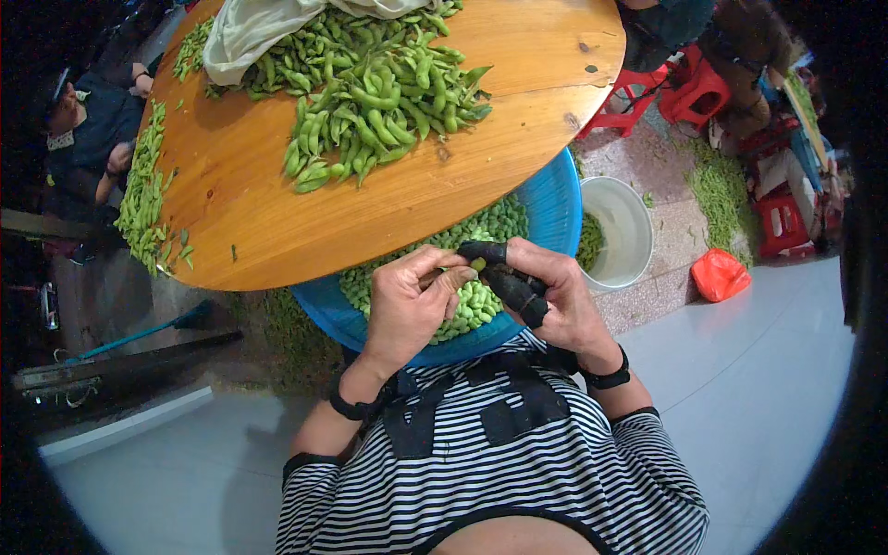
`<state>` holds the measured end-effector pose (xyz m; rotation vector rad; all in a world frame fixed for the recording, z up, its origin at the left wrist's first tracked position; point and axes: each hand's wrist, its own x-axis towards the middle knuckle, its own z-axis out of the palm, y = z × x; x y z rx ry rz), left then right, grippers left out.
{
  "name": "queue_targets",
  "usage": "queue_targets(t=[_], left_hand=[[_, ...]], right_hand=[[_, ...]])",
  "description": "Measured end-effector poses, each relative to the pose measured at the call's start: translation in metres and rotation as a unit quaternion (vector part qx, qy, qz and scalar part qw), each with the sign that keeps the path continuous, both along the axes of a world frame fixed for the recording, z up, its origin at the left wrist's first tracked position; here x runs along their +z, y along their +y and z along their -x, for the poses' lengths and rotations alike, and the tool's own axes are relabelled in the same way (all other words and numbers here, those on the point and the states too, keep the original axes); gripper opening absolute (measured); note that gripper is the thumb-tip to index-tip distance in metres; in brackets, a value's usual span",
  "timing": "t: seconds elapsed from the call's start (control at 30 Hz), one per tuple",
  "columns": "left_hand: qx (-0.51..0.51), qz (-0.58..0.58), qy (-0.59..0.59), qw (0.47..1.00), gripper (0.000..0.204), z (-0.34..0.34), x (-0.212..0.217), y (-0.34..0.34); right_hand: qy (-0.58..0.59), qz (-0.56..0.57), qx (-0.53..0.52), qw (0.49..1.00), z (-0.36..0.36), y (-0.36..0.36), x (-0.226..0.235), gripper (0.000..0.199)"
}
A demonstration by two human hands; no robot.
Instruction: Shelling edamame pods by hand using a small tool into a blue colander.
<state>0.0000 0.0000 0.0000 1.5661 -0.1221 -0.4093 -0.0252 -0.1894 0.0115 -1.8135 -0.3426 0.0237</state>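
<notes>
My left hand (407,301) and my right hand (569,296) meet over a blue basin (557,199), both closed at the fingertips. Between them shows the green end of an edamame pod (478,265), mostly hidden by fingers. Black covers wrap the thumb and index finger of my right hand. Shelled green beans (474,310) lie in the basin below. Just beyond my hands, the wooden table (277,203) overhangs part of the basin. A heap of unshelled edamame pods (379,102) rests on it.
Pale cloth (250,42) covers part of the heap. Another person (79,139) sits left, near more pods (143,185). A whitish bucket (638,231) and red plastic bag (720,276) stand right. Red stools (694,88) and scattered green husks (720,190) are farther back.
</notes>
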Motion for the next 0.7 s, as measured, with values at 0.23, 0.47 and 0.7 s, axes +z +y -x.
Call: queue_targets(t=[0.23,0.47,0.7], left_hand=[[-0.038,0.101,0.159,0.981,0.011,-0.004,-0.001,0.008],[-0.067,0.184,0.18,0.964,0.011,-0.001,-0.009,0.001],[-0.044,-0.127,-0.155,0.979,0.017,0.004,-0.029,-0.003]], right_hand=[[0.101,-0.098,0.021,0.99,-0.002,-0.006,-0.011,0.014],[0.16,-0.136,0.01,0.978,0.001,-0.008,-0.015,0.02],[-0.047,0.026,-0.077,0.996,0.001,0.01,-0.022,0.019]])
